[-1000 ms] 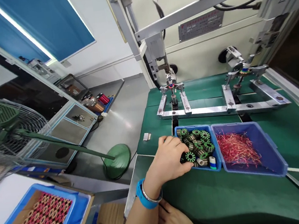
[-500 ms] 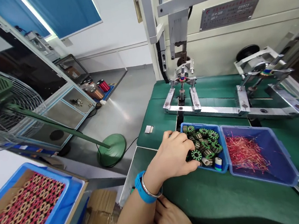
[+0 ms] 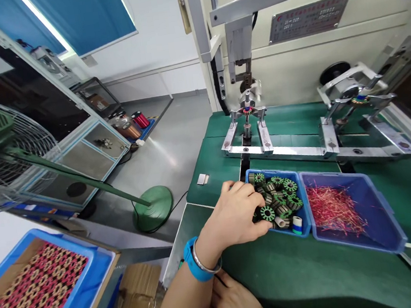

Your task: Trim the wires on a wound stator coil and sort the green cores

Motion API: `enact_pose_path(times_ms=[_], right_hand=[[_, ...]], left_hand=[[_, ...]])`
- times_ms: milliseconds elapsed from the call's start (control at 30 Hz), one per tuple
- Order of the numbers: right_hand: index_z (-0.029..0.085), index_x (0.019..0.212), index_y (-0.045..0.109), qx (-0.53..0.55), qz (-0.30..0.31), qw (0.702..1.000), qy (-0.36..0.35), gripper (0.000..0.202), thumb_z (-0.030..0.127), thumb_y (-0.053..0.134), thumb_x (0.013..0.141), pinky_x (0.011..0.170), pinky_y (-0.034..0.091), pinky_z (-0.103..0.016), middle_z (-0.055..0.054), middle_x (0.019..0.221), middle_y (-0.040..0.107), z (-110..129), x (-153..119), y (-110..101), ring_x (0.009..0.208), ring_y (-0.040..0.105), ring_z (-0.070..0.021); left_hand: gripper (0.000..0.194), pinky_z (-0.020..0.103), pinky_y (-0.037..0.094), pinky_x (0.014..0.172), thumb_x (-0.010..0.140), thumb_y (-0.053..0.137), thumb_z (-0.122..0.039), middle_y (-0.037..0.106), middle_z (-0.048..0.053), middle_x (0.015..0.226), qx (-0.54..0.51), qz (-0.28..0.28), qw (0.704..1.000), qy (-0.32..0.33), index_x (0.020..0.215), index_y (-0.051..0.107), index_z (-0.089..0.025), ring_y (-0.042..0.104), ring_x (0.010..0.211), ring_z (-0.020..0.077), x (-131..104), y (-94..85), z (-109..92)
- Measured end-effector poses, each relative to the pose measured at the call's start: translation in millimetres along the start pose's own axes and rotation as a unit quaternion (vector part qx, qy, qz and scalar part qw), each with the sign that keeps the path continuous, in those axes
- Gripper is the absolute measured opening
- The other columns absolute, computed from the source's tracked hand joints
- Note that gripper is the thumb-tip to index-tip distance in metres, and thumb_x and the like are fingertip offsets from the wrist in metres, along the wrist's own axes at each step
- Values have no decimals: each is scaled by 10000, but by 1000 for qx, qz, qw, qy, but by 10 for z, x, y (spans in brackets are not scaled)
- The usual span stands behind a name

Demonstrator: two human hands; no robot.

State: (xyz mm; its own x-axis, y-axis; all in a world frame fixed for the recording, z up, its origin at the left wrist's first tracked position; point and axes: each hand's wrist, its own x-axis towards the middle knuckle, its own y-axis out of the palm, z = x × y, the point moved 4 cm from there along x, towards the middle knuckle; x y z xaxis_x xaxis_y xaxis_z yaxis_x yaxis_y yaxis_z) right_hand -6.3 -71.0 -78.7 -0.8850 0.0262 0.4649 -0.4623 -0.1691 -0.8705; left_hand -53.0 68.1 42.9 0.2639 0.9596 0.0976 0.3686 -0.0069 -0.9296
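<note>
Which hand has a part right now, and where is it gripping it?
The left hand reaches into the small blue bin, fingers around a green stator core at its outer rim. The right hand holds nothing.

I see a green bench carrying everything. Near its middle sits a small blue bin of green cores. Touching that bin's right side is a larger blue bin holding red wire scraps. Just behind the small bin a metal fixture is mounted on the bench, and a second fixture stands well to the right of it. Left of the small bin, near the bench edge, lies a small metal tag
</note>
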Motion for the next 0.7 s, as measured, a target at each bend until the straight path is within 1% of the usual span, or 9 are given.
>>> enact_pose_path(times_ms=[67,133,300,367,433,500,600,700], right_hand=[[104,1307,615,-11,-28,1000,5,400,183,444,953,1005,529,-375,-47,1323,611,-6,9,-18,1289,477,-262],[116,1304,619,-28,-60,998,5,399,199,444,954,981,542,-360,-39,1318,616,-12,8,-20,1284,480,-255],[160,1386,550,-80,-125,989,-18,441,325,473,985,931,561,-340,-46,1427,524,-30,-25,83,1318,455,-272],[175,1416,517,-96,-127,987,-28,453,333,474,994,906,568,-327,-52,1423,527,-39,-29,154,1314,465,-263],[184,1435,491,-108,-118,986,-39,449,307,463,1004,901,570,-323,-58,1413,538,-44,-20,214,1286,494,-241],[182,1447,474,-114,-114,986,-44,448,282,451,1011,909,569,-326,-66,1396,552,-50,-3,251,1266,513,-230],[165,1448,469,-124,-136,982,-47,441,270,416,1022,875,581,-318,-74,1365,577,-58,20,300,1229,543,-226],[193,1442,472,-144,-168,974,-56,418,247,368,1040,844,592,-311,-45,1354,586,-51,22,448,1141,597,-204]], left_hand=[[268,392,367,913,753,775,-373,591,11,876,1,4,1000,-2,907,658,-187,552,903,221,0,1,2],[277,396,369,910,746,780,-380,593,12,880,0,4,1000,-3,902,654,-189,552,907,224,2,5,6],[277,406,375,907,726,785,-362,596,15,878,-10,-3,1000,-6,898,645,-197,541,907,232,12,8,15],[222,400,381,897,729,761,-301,585,12,856,-11,-8,1000,-7,882,641,-194,536,893,225,12,-6,12],[163,395,386,889,724,714,-217,577,7,842,-15,-17,1000,-3,865,634,-197,535,876,216,8,-30,4],[153,396,390,883,728,648,-149,583,9,857,-18,-32,999,0,869,627,-204,540,871,210,3,-53,-2],[211,410,407,880,780,549,-106,603,38,942,-8,-73,997,-17,953,624,-202,554,917,221,7,-73,20],[316,444,426,902,859,502,-131,615,87,1131,20,-117,992,-49,1153,600,-194,550,1049,259,39,-45,84]])
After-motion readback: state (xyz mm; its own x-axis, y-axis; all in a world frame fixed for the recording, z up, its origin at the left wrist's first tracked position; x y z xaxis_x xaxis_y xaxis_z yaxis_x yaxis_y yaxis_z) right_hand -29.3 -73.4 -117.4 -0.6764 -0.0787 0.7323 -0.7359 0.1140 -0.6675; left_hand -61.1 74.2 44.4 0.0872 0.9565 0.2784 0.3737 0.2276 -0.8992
